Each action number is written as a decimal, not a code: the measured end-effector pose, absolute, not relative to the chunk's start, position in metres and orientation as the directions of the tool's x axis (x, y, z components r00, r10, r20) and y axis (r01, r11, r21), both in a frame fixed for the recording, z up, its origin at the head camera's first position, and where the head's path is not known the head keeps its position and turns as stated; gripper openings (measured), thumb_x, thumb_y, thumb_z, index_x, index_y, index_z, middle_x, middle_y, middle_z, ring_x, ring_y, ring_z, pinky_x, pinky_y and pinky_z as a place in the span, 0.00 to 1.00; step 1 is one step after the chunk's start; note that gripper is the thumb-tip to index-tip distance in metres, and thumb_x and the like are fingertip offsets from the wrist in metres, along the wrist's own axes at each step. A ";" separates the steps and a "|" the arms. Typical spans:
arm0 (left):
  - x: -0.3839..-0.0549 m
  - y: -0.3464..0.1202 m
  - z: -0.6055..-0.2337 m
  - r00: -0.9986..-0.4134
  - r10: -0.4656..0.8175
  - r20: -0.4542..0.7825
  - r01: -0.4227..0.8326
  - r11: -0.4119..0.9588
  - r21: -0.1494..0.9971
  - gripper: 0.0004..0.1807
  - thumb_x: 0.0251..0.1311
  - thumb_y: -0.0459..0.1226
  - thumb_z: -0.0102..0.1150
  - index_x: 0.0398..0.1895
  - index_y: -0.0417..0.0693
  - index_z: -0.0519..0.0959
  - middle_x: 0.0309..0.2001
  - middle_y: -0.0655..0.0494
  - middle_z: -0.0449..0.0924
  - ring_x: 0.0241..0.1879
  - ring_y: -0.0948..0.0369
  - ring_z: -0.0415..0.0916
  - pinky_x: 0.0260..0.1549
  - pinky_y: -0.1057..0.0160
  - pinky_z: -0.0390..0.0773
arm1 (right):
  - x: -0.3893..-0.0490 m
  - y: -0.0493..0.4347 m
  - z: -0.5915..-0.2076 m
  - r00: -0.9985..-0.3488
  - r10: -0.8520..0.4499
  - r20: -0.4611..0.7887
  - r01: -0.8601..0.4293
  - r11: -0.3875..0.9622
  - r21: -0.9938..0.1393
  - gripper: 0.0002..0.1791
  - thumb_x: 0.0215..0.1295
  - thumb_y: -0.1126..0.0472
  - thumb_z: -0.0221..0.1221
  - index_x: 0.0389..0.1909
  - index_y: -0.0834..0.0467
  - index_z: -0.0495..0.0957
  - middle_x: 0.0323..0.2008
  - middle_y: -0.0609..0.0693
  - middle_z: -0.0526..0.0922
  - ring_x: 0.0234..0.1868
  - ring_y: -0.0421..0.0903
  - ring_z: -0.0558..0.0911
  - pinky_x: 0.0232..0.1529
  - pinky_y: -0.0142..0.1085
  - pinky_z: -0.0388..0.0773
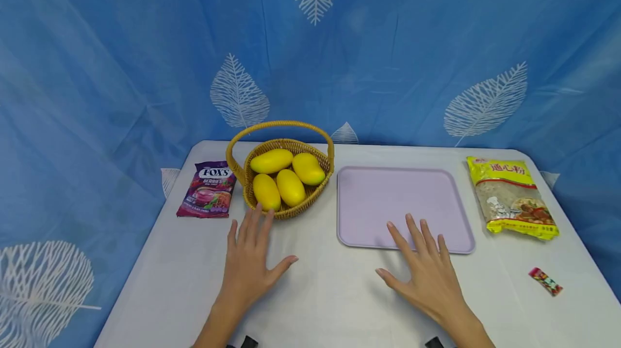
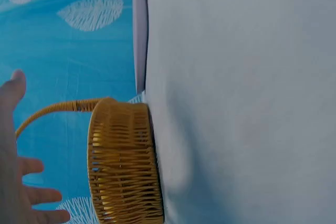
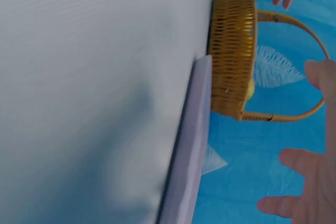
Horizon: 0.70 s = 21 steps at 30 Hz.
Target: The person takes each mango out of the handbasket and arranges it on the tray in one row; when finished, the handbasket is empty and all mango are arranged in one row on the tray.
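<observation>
My left hand (image 1: 248, 264) hovers with spread fingers in front of a wicker basket (image 1: 310, 201) in the head view. Inside the basket lie several yellow mangoes (image 1: 291, 187), below its arched handle (image 1: 286, 123). My right hand (image 1: 429, 278) is spread too, its fingertips over the front part of a pale purple tray (image 1: 398, 194). Neither hand holds anything. The left wrist view has the left hand's fingers (image 2: 44, 195) apart from the basket (image 2: 126, 163). In the right wrist view the tray's edge (image 3: 191, 145) lies beside the right hand (image 3: 310, 182).
A purple candy bag (image 1: 208, 190) lies left of the basket. Right of the tray lies a yellow-ended food bag (image 1: 513, 197), with a small wrapped candy stick (image 1: 545, 282) nearer the front. White cloth (image 1: 330, 299) covers the table, and a blue leaf-patterned curtain (image 1: 388, 68) hangs behind.
</observation>
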<state>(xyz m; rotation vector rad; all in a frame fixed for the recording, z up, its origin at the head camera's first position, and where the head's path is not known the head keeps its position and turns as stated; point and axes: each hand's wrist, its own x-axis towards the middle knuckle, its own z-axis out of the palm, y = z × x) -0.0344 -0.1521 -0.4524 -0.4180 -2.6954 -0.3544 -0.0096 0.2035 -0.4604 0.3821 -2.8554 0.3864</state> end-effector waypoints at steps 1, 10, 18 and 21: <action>-0.038 -0.153 -0.451 -0.877 0.214 0.430 0.336 0.914 0.229 0.55 0.57 0.76 0.35 0.75 0.46 0.58 0.74 0.40 0.56 0.71 0.40 0.58 0.65 0.31 0.57 | -0.012 0.201 -0.458 -0.934 -0.235 0.270 -0.301 0.924 -0.236 0.50 0.52 0.29 0.61 0.75 0.38 0.57 0.76 0.56 0.56 0.75 0.62 0.56 0.64 0.67 0.58; -0.077 -0.158 -0.454 -0.914 -0.015 0.406 0.242 0.783 0.574 0.58 0.50 0.53 0.72 0.77 0.45 0.49 0.76 0.39 0.48 0.74 0.41 0.50 0.66 0.34 0.59 | -0.043 0.174 -0.440 -0.837 -0.376 0.398 -0.508 0.805 -0.306 0.43 0.60 0.35 0.61 0.74 0.46 0.62 0.73 0.58 0.61 0.69 0.63 0.67 0.59 0.61 0.69; -0.098 -0.156 -0.476 -0.961 -0.135 0.243 0.107 0.627 0.772 0.57 0.56 0.55 0.67 0.78 0.45 0.43 0.78 0.41 0.34 0.78 0.45 0.37 0.69 0.36 0.54 | -0.074 0.147 -0.426 -0.790 -0.465 0.400 -0.606 0.691 -0.394 0.41 0.60 0.46 0.65 0.73 0.48 0.62 0.73 0.56 0.61 0.65 0.60 0.72 0.57 0.58 0.74; -0.101 -0.156 -0.483 -0.966 -0.163 0.198 0.075 0.557 0.827 0.57 0.57 0.54 0.66 0.79 0.48 0.41 0.78 0.41 0.35 0.77 0.45 0.39 0.70 0.37 0.52 | -0.085 0.136 -0.421 -0.787 -0.485 0.382 -0.616 0.658 -0.434 0.40 0.61 0.48 0.66 0.73 0.49 0.63 0.73 0.56 0.62 0.67 0.58 0.71 0.58 0.58 0.74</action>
